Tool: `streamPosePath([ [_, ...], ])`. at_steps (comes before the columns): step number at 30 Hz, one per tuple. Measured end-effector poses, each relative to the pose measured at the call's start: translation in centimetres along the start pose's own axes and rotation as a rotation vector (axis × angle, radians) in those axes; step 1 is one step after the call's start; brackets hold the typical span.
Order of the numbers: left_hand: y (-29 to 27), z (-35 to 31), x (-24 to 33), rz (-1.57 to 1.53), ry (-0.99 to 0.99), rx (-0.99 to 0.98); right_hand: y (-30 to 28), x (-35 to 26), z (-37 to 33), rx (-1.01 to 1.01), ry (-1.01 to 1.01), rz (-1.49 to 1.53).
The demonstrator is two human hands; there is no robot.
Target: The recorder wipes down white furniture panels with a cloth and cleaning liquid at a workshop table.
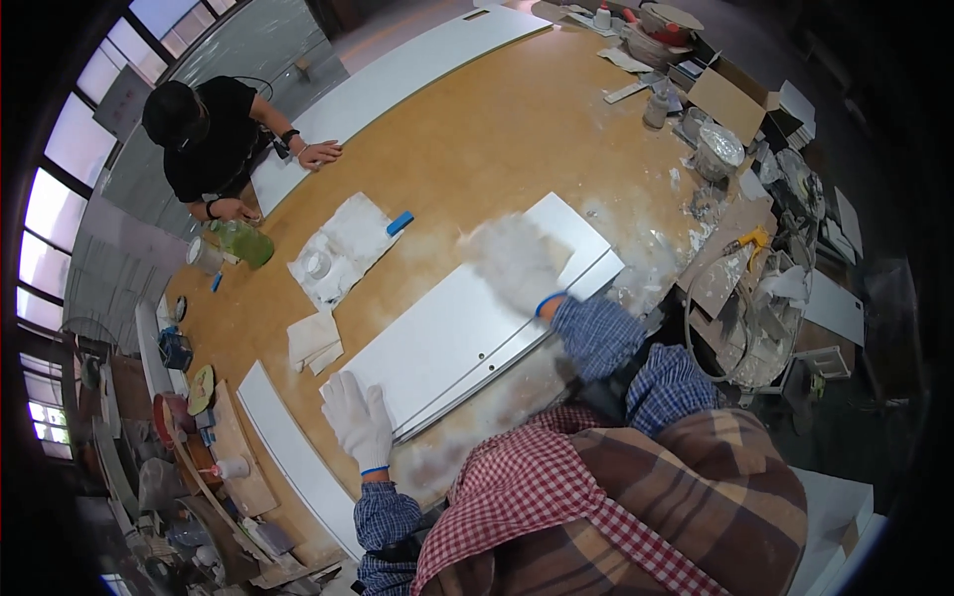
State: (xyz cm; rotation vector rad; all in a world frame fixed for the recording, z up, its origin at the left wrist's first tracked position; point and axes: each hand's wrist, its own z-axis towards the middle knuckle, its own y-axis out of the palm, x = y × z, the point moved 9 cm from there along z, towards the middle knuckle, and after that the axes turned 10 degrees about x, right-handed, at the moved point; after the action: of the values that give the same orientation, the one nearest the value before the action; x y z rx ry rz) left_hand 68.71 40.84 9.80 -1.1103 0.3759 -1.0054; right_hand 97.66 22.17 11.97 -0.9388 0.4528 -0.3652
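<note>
A long white panel (437, 343) with a groove along its near edge and two small dark holes lies slantwise on the tan worktable (427, 169) before me. My left hand (359, 417), in a white glove with a blue cuff edge, lies flat against the panel's left end, thumb apart from the fingers. Over the right part of the panel, my right hand (514, 263) wears the same kind of glove. Motion smears its fingers, so what it may hold cannot be made out. Pale dust marks the table around the panel.
Across the table a person in black (214, 139) leans over another white panel (397, 79). Paper sheets (343, 243), a blue block (399, 223) and a green jug (243, 243) lie between us. At right are a yellow air gun (752, 241), its hose and clutter; tools crowd the left edge.
</note>
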Motion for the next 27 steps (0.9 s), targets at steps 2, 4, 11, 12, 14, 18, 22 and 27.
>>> streamPosePath([
  [2, 0.1, -0.3, -0.1, 0.017, 0.019, 0.019, -0.4, -7.2, -2.2, 0.090, -0.217, 0.245],
  [4, 0.4, -0.3, -0.7, 0.016, 0.017, 0.008, -1.4, -7.8, -2.8, 0.213, -0.357, 0.343],
  [11, 0.4, -0.8, -0.8, 0.060, 0.061, 0.084, -3.8, 6.7, -0.3, 0.293, 0.077, -0.100],
  [12, 0.1, -0.4, -0.6, 0.064, 0.054, 0.084, -1.4, 4.3, 0.4, 0.002, 0.122, -0.070],
  [14, 1.3, 0.3, 0.0, -0.021, -0.092, -0.150, -1.5, -2.8, -1.5, 0.226, -0.157, 0.144],
  [18, 1.0, -1.8, -2.8, -0.017, -0.114, -0.070, 0.7, -4.5, -0.6, -0.068, -0.131, 0.338],
  [22, -0.6, -3.8, -5.5, -0.348, -0.487, 0.148, -2.8, 8.0, -1.7, 0.256, 0.168, -0.046],
  [27, -0.2, -9.3, -6.5, -0.636, -0.824, -0.194, 1.6, -8.0, -0.2, 0.198, -0.116, 0.096],
])
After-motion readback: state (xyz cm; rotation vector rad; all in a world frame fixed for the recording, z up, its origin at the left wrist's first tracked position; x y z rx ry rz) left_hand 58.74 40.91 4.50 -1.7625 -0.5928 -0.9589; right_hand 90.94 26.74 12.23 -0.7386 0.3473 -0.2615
